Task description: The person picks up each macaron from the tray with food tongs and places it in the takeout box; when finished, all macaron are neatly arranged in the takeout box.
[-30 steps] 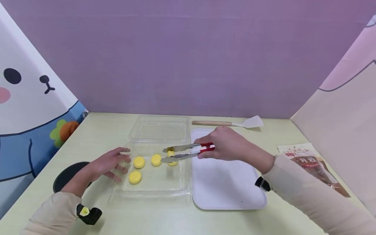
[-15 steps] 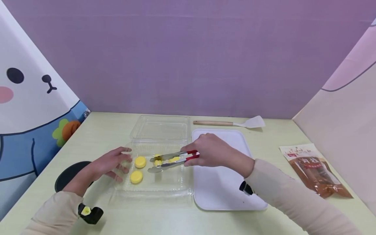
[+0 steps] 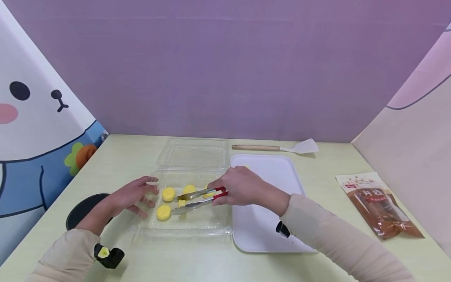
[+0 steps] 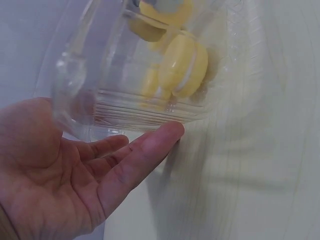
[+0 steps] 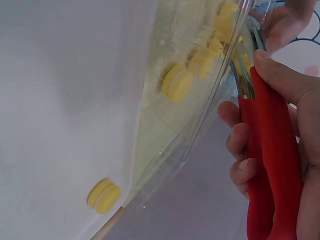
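Note:
My right hand (image 3: 239, 187) grips metal tongs with red handles (image 5: 277, 165). Held on edge between the tong tips is a yellow macaron (image 3: 181, 203), low over the clear plastic box (image 3: 215, 219). Several macarons lie in that box, including one macaron (image 3: 168, 194) and another (image 3: 163, 212) at its left; pale filling shows between their halves (image 4: 185, 65). At the box's left side my left hand (image 3: 132, 196) has its fingers spread loosely, fingertips right at the wall. The box's lid (image 3: 193, 153) lies folded back behind it.
To the right of the box is a white tray (image 3: 267, 235), with one macaron (image 5: 104, 196) near its far left corner. A wooden-handled spatula (image 3: 255, 147) lies behind the tray, a brown food packet (image 3: 375, 199) farther right. Behind my left wrist sits a round black item (image 3: 82, 209).
My right hand has moved left and toward me, carrying the macaron in the tongs from the box's right side to near its left macarons. My left hand has stayed nearly still.

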### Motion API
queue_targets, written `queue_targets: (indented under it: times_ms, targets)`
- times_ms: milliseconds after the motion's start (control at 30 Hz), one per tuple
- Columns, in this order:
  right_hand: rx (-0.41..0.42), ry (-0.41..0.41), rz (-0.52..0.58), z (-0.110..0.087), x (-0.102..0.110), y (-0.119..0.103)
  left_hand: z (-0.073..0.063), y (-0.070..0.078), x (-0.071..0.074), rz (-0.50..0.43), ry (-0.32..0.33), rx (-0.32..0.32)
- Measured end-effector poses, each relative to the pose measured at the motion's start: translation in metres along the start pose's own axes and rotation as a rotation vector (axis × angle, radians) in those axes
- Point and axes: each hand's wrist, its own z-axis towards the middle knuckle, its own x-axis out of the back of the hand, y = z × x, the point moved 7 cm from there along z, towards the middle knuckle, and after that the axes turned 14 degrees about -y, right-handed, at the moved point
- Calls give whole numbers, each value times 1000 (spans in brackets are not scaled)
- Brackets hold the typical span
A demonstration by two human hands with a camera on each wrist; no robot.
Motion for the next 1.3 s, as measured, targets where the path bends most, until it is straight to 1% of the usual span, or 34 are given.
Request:
queue_targets:
  times_ms: [167,333,600,833,1000,1167,1300]
  targets:
    - [0,0,10,3,-3,-1,0,0,0,2,-2,-4]
    - [-14,3,11,1,-4,-1,1,-1,0,3,1,2]
    - [-48,-13,33,-5,-5,6,0,0,0,11,3,5]
    - [-93,-49,40,-16,2,11,1,0,0,7,7,8]
    - [-76,-63,10,-22,2,13,1,-1,1,10,16,16]
    - [-53,-41,-2,-23,-1,11,1,-2,2,15,17,19]
    - [-53,-29,-5,-22,-2,11,1,-1,2,13,15,15]
